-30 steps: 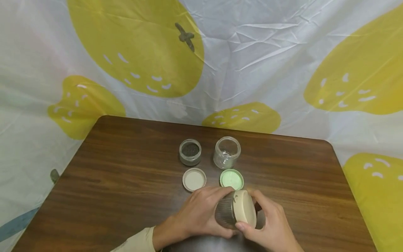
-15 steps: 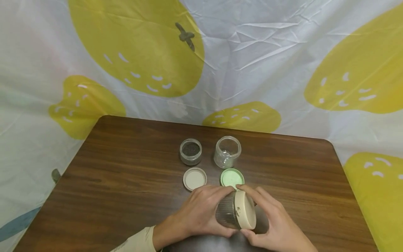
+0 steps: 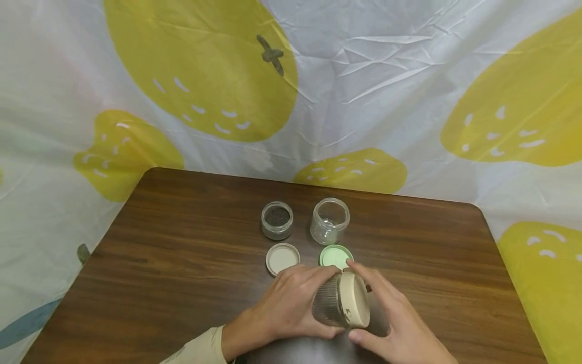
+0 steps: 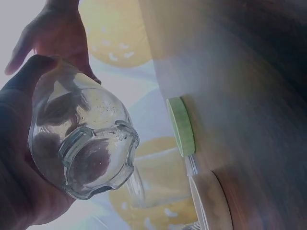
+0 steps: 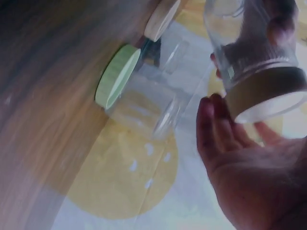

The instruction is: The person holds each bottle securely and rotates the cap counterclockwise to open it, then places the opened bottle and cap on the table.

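My left hand (image 3: 291,306) grips a ribbed clear glass jar (image 3: 326,303) sideways above the front of the table. A beige lid (image 3: 355,301) sits on the jar's mouth and faces right. My right hand (image 3: 400,321) is around that lid, its thumb below and fingers above. In the right wrist view, the spread fingers (image 5: 211,129) stand just beside the rim of the lid. From the left wrist, the thick glass base of the jar (image 4: 98,165) shows.
Behind the hands, a green lid (image 3: 334,256) and a cream lid (image 3: 283,259) lie on the brown table (image 3: 182,253). Beyond them stand an uncovered clear jar (image 3: 328,233) and a lower jar (image 3: 277,230) with dark contents. A lemon-print sheet (image 3: 364,101) hangs behind.
The lid has turned on the jar, its dark mark moving from the upper edge to the lower one. My right thumb and fingers have spread away from the lid. The left hand keeps its hold.
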Demonstrator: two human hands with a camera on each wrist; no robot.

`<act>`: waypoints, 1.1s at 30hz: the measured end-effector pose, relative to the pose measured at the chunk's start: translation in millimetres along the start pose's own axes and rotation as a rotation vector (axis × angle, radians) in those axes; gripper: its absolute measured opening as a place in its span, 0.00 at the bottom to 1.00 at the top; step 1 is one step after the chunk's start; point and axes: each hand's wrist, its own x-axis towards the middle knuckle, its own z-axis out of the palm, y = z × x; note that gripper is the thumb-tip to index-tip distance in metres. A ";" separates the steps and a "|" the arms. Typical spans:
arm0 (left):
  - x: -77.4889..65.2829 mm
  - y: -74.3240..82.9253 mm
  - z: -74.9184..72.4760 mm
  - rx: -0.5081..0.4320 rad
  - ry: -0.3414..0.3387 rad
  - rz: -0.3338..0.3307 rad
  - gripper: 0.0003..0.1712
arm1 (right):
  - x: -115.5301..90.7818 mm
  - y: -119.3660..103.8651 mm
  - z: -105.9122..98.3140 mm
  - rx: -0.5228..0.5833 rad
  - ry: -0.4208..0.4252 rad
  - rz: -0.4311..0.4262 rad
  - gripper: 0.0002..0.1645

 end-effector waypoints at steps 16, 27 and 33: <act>3.3 -1.2 1.6 0.033 0.028 0.014 0.53 | 18.0 -27.1 15.2 -0.498 0.297 0.388 0.37; 3.5 -3.0 1.5 0.037 0.034 0.011 0.52 | 21.7 -28.5 16.1 -0.474 0.221 0.385 0.25; 3.1 -4.3 0.8 0.032 0.027 0.004 0.53 | 20.3 -24.3 15.0 -0.443 0.217 0.317 0.26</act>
